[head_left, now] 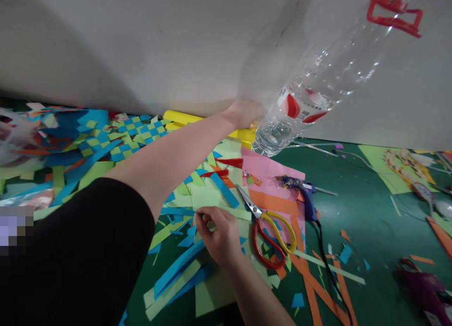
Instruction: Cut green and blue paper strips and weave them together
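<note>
My left hand (pixel 246 113) reaches far across to the wall, just above a roll of yellow paper (pixel 243 136) and beside a large clear plastic bottle (pixel 300 104). Its fingers are hidden, so its grip does not show. Nearer to me, my right hand (pixel 221 234) has thumb and forefinger pinched at the end of a narrow blue paper strip (pixel 178 212). Light green paper sheets (pixel 215 297) lie beneath it. Just right of that hand rests a pair of scissors (pixel 259 213) with one red and one yellow handle, blades spread slightly.
A blue glue gun (pixel 307 199) with a black cord lies on pink paper (pixel 278 163). Woven blue-green paper (pixel 130 130) and many strips cover the left side. Orange strips (pixel 310 279) and scraps are scattered over the green table (pixel 339 175). A purple tool (pixel 422 288) sits at lower right.
</note>
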Tool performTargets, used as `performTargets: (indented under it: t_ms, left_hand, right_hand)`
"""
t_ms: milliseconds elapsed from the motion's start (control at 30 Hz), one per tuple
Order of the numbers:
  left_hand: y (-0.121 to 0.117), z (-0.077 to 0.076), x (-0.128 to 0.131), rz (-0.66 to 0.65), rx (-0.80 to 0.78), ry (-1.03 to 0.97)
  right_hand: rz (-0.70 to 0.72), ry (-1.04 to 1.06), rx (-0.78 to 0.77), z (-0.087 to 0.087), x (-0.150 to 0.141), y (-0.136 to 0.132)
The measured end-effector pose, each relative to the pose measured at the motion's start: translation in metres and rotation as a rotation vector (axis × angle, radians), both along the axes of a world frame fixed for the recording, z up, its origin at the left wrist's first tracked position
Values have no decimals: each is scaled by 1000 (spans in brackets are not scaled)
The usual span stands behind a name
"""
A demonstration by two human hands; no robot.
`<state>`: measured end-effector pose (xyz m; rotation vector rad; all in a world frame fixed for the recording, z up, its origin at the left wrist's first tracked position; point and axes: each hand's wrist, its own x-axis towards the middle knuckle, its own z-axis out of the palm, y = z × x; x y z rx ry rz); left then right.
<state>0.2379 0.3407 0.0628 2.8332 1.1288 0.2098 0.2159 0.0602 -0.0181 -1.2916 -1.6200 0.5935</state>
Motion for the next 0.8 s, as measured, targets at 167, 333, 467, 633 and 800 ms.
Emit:
performTargets:
  t_ms: [167, 333, 467, 633, 800]
  left_hand:
    - [-8, 43, -24, 74, 150, 67]
    - [-35, 77, -58, 216, 229, -13]
    - [-72, 86, -100, 355, 273, -132]
    - [-121, 72, -151, 531, 192, -205]
    - [-147, 37, -192, 666, 78, -106]
  right_hand:
    - [0, -19, -27, 1, 0, 0]
    - [-21, -29, -31, 1, 0, 0]
    - [-29, -7, -27, -1, -2, 1]
    - [-26, -19, -34, 1, -2, 2]
    - [-97, -28, -41, 5, -1, 1]
